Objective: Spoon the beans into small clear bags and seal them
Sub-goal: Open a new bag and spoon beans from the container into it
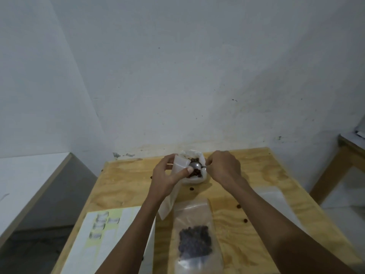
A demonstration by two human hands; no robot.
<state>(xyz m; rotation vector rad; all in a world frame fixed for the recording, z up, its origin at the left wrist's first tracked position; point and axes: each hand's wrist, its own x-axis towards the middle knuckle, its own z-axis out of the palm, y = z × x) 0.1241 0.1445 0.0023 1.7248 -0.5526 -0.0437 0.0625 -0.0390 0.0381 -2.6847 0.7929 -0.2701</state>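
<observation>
A large open plastic bag of dark red-brown beans (pixel 195 172) stands at the far end of the wooden table (pixel 126 186). My left hand (pixel 167 175) holds a small clear bag (pixel 180 165) by its mouth, right beside the bean bag. My right hand (pixel 223 167) grips the handle of a metal spoon (pixel 194 165), whose bowl lies over the beans, close to the small bag's opening. Nearer to me lies a clear bag with beans in it (pixel 194 242), flat on the table.
A sheet of labels (pixel 106 230) lies at the table's near left. More clear plastic (pixel 272 196) lies on the right side. Single beans (pixel 239 206) are scattered on the wood. A white wall stands just behind; another table (pixel 343 153) is at right.
</observation>
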